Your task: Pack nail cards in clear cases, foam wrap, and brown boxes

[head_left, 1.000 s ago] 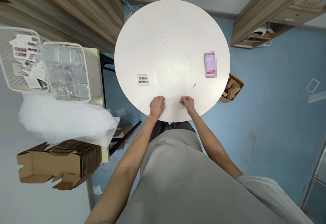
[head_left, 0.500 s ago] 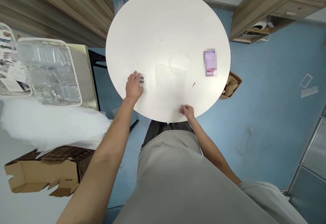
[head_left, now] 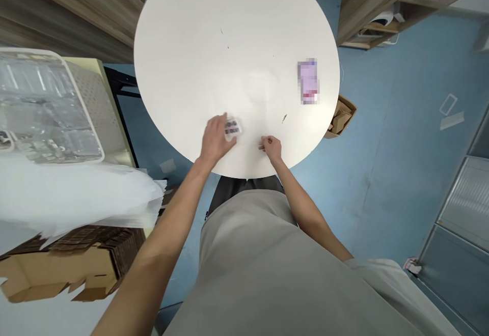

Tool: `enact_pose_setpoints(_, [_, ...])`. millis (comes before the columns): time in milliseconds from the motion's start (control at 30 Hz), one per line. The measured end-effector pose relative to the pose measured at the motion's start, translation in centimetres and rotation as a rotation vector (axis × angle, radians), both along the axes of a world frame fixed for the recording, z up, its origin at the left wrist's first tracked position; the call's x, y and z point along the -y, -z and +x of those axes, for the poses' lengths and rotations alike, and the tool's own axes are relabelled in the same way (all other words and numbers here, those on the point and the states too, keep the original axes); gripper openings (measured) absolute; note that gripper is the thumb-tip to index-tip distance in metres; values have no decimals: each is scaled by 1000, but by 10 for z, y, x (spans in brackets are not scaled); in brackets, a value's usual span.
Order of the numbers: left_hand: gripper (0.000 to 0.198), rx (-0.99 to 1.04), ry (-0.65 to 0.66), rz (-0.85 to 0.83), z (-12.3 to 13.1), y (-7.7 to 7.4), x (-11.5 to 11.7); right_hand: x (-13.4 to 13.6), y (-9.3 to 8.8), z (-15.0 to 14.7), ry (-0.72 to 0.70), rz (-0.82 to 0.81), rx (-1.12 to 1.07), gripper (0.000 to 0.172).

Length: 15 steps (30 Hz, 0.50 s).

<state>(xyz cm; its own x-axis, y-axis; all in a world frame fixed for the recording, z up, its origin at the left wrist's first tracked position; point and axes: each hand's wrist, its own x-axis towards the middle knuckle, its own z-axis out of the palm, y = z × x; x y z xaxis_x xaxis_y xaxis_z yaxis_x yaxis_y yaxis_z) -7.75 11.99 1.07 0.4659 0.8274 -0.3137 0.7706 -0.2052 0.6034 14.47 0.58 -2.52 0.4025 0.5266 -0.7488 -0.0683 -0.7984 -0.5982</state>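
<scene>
My left hand is curled round the left side of a small clear plastic case, thumb at the near edge and fingers at the far edge. Dark pieces in rows show through the case. To the right, close to the near edge of the round white table, my right hand is closed in a pinch. A small thin thing seems to stick out from its fingertips, too tiny to name.
A pixelated purple rectangle lies at the table's right side, near a brown mark. Left of the table are a basket of clear plastic boxes, white sheeting and folded cardboard. An open carton stands beyond the right edge.
My left hand has brought the clear case rightward, closer to my right hand. My right hand stays pinched and has moved slightly up and left in view. The camera view has shifted.
</scene>
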Motion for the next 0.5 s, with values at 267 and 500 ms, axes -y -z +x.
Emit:
enact_pose_setpoints(267, [90, -100, 242, -81, 88, 20, 27, 8, -3, 12, -216, -5, 150, 24])
enact_pose_setpoints(500, [85, -132, 205, -84, 97, 36, 28, 13, 4, 21, -305, -10, 187, 23])
